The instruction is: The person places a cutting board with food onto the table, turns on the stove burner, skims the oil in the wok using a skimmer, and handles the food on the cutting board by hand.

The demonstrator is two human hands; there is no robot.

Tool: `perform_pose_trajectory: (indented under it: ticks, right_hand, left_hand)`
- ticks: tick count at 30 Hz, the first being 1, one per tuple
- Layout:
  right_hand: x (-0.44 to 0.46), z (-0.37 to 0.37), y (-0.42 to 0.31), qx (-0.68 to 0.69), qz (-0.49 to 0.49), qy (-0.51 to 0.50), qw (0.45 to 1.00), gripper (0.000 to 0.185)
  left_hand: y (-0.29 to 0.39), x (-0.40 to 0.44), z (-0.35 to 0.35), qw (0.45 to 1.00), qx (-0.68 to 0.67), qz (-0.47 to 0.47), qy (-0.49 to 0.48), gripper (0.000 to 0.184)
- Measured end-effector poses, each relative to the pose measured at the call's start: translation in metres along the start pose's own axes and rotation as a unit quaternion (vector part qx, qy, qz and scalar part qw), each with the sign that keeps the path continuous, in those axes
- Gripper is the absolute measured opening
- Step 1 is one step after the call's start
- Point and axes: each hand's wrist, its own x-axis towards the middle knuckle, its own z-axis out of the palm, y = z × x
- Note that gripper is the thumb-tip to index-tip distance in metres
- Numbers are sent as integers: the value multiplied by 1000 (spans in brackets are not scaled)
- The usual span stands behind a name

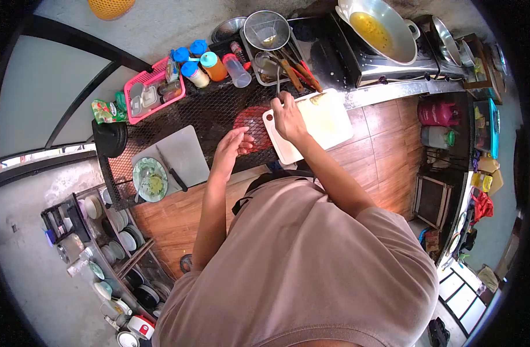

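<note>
My right hand point(289, 118) is closed over the left part of a cream cutting board point(334, 121), gripping the thin handle of a metal utensil point(278, 78). Its far end reaches a metal tray point(294, 43) and I cannot make out its kind. My left hand point(233, 147) hovers over the dark counter beside a red round thing point(253, 127), fingers loosely bent and apart, holding nothing. Wooden-handled tools point(291, 75) lean on the tray's near edge, below a wire strainer point(267, 30).
On the stove stands a wok point(386, 32) with yellow oil. To the left are a white cutting board point(187, 144), a knife point(177, 178), a green patterned plate point(150, 180), a pink basket point(132, 95) and several bottles point(213, 66). A dish rack point(117, 243) stands lower left.
</note>
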Motion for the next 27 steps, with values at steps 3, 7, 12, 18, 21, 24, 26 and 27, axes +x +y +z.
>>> perform_pose_trajectory:
  ticks: [3, 7, 12, 18, 21, 24, 26, 27]
  right_hand:
    - [1, 0, 1, -1, 1, -8, 1000, 30]
    - [0, 2, -1, 1, 7, -16, 1000, 30]
    - [3, 0, 0, -23, -8, 2, 1000, 30]
    - [6, -1, 0, -26, -7, -4, 1000, 33]
    - [3, 0, 2, -28, -3, -9, 1000, 34]
    - [3, -4, -1, -28, 0, -9, 1000, 33]
    - [3, -7, -1, -27, -1, 0, 1000, 33]
    - [4, -7, 0, -23, 12, -15, 1000, 31]
  left_hand:
    - [-1, 2, 2, 1000, -3, 5, -3, 39]
    - [-6, 5, 1, 1000, -10, 8, -4, 39]
    - [-9, 7, 3, 1000, -9, 4, -15, 39]
    - [-7, 7, 4, 1000, -7, 7, -12, 39]
    - [-5, 8, 4, 1000, -9, 1, -9, 38]
    - [-5, 8, 3, 1000, -3, -1, -7, 38]
    - [-8, 10, 2, 1000, -4, 0, -6, 38]
    - [-8, 11, 3, 1000, -5, 2, -5, 38]
